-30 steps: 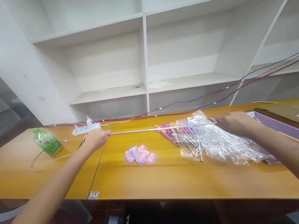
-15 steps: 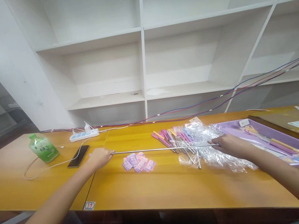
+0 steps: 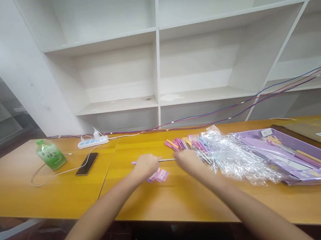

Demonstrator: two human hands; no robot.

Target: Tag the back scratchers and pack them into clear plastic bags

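Observation:
Both my hands grip a thin telescopic back scratcher (image 3: 167, 159) with a metal rod, held level over the table. My left hand (image 3: 147, 166) is closed round its left part, and a purple end sticks out beyond the fist. My right hand (image 3: 187, 160) is closed round the right part, close to the left hand, with a short length of metal between them. The scratcher's far right end is hidden by my right hand. Small pink and purple cards (image 3: 158, 175) lie below my left hand, partly covered. Right of my right hand lies a pile of pink, yellow and purple back scratchers (image 3: 179, 144).
Crumpled clear plastic bags (image 3: 236, 156) lie beside a purple tray (image 3: 313, 140) holding more scratchers. Farther right is a cardboard box (image 3: 305, 129). On the left are a green pouch (image 3: 51, 154), a phone (image 3: 87, 164) and a power strip (image 3: 92, 142) with cables. White shelves (image 3: 121, 106) stand behind.
My hands have come from wide apart to close together, and the exposed rod between them is much shorter. The left hand moved right, the right hand left. The view shifted slightly.

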